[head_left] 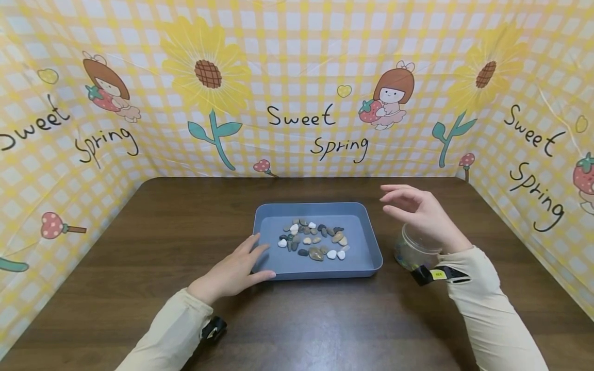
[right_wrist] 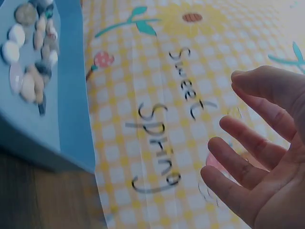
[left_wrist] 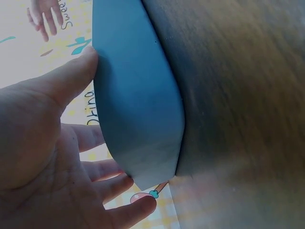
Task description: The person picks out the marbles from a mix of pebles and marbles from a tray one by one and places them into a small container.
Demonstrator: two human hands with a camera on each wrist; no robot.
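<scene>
A shallow blue-grey tray lies on the table, with several pebbles in white, tan, grey and black spread over its floor. My left hand is at the tray's near left corner, fingers spread and loosely bent. In the left wrist view its thumb and fingertips are right at the rim of the tray wall. Beyond the tray's right side, my right hand is raised, palm turned inward, fingers apart and relaxed with nothing in them. Under its wrist stands a clear jar, partly hidden by the arm.
Dark wood tabletop surrounds the tray. A yellow checked cloth printed with flowers and lettering stands up along the back and both sides. Straps with black devices sit at both sleeves.
</scene>
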